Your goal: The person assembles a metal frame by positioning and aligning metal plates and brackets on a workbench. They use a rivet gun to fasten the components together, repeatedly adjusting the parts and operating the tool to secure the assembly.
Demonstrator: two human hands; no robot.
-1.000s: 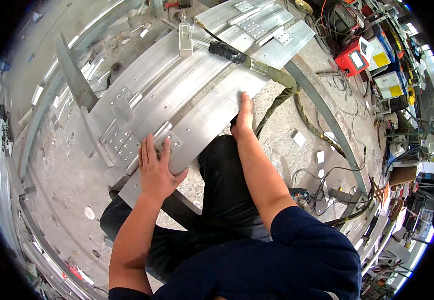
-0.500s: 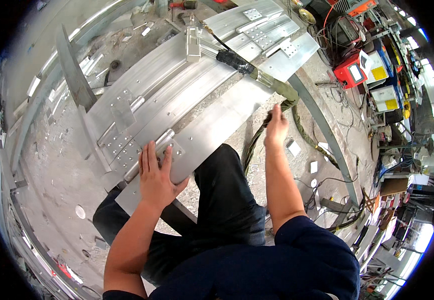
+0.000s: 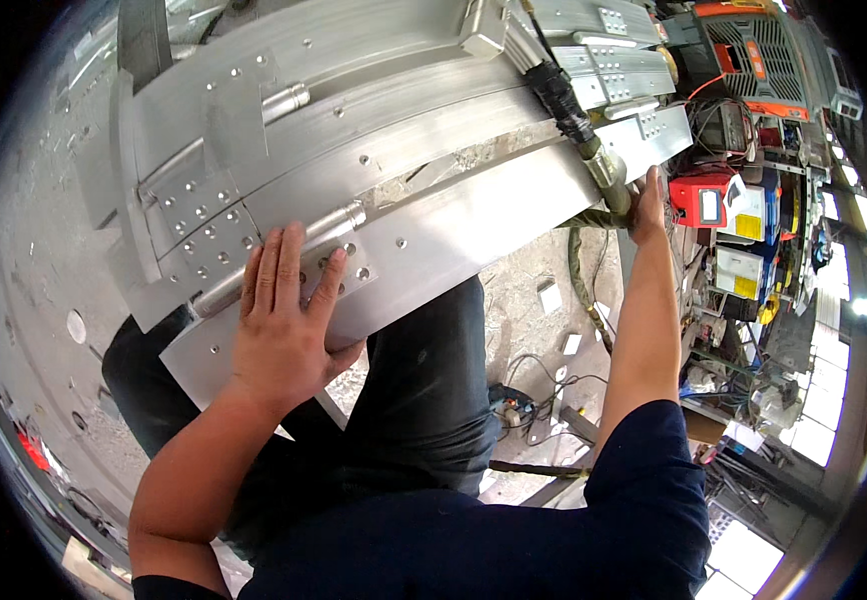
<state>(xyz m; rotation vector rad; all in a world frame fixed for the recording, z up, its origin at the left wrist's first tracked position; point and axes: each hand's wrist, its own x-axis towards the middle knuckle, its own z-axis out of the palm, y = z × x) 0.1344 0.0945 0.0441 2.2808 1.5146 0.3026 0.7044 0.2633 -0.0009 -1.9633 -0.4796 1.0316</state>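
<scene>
A long curved assembly of bright aluminium strips [image 3: 424, 120], joined by drilled plates, lies across my lap. My left hand [image 3: 289, 320] rests flat on its near strip [image 3: 474, 225], fingers apart, beside a cylindrical hinge barrel [image 3: 339, 222]. Farther right, my right hand [image 3: 647, 208] is at the strip's near edge, next to a thick olive-sleeved hose [image 3: 609, 175]. Its fingers are partly hidden, so I cannot tell whether they grip the edge or the hose. A black-taped section [image 3: 559, 98] of that hose leads to a block-shaped metal head [image 3: 484, 28] lying over the assembly.
A red box-shaped machine [image 3: 699, 202] and a large orange-and-grey machine [image 3: 754, 60] stand at the right. Cables [image 3: 554, 378] and scraps [image 3: 550, 297] litter the concrete floor. An upright steel bar [image 3: 144, 40] stands at the far left.
The view has shifted closer to the assembly. My right hand has moved up and outward, from beside the hanging hose to the panel's edge. My left hand stays on the near strip.
</scene>
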